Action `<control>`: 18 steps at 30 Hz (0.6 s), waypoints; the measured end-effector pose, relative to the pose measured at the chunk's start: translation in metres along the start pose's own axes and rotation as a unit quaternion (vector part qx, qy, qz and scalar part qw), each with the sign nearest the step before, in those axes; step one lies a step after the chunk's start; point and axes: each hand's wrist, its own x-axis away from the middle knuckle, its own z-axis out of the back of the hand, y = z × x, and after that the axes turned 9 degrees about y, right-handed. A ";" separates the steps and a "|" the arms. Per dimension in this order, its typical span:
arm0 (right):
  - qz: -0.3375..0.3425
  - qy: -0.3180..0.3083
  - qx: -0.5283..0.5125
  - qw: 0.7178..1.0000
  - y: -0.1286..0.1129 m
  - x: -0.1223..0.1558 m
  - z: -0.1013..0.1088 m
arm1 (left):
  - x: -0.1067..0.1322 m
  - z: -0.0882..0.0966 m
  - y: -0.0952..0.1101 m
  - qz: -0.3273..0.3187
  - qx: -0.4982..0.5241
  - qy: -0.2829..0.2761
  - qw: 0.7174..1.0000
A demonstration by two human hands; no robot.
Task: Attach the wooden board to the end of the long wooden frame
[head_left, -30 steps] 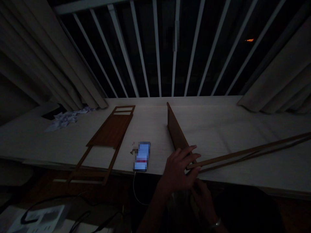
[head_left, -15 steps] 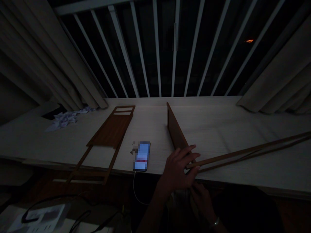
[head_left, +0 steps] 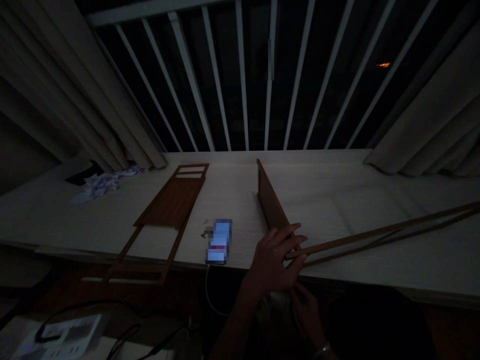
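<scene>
Brown wood, so frame (head_left: 272, 205) prob. light, stiff, a bit slick; thin bars (head_left: 337, 243) likely its weak pts; best held at near corner, where panel (head_left: 264, 192) meets bars. Nearest, R hand (head_left: 309, 310) is low, this side of ledge (head_left: 232, 190); can't tell what, if anything, its grip has. L hand (head_left: 275, 260) just above: grip approx. half closed on the frame, bar end btwn fingers & thumb. Frame's on edge on the ledge, phone (head_left: 219, 242) to its left, railing (head_left: 243, 75) beyond.
</scene>
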 end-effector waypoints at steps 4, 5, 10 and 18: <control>-0.030 0.026 -0.037 0.999 -0.001 0.000 -0.006 | 0.000 0.001 0.001 0.007 0.004 -0.005 1.000; -0.037 0.032 -0.047 0.998 -0.001 0.000 -0.007 | -0.001 0.002 0.001 0.008 0.004 -0.006 1.000; -0.059 0.021 -0.105 0.992 0.004 0.000 -0.011 | -0.001 0.001 0.003 0.004 0.008 -0.002 1.000; -0.096 0.022 -0.181 0.979 0.014 0.000 -0.015 | -0.001 -0.001 0.001 -0.011 0.011 -0.002 1.000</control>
